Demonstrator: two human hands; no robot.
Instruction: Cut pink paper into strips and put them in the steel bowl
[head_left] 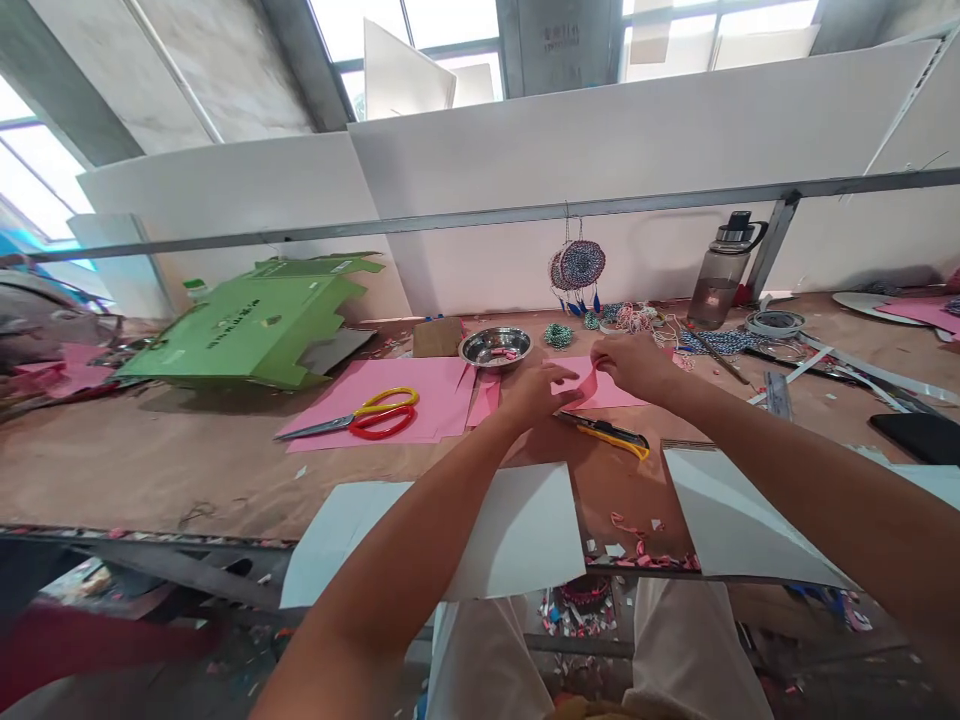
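Note:
My right hand [631, 364] pinches the upper end of a curled pink paper strip [585, 387] above a pink sheet [619, 392]. The strip's lower end comes close to the fingers of my left hand [534, 393], which are stretched out and apart; whether they touch it I cannot tell. A yellow-handled utility knife [615, 436] lies just below both hands. Behind my left hand stands a metal bowl [495, 349] with small pink pieces in it. Scissors [375, 414] with red and yellow handles rest on pink sheets [446, 395] to the left.
White sheets [525, 530] lie along the front edge under my forearms. A green folded box [247, 325] stands at left. Toward the back are beaded bundles [557, 335], a bottle [721, 275] and hanging round ornaments [581, 265]. A tape roll [775, 322] and a black phone-like object [919, 440] are at right.

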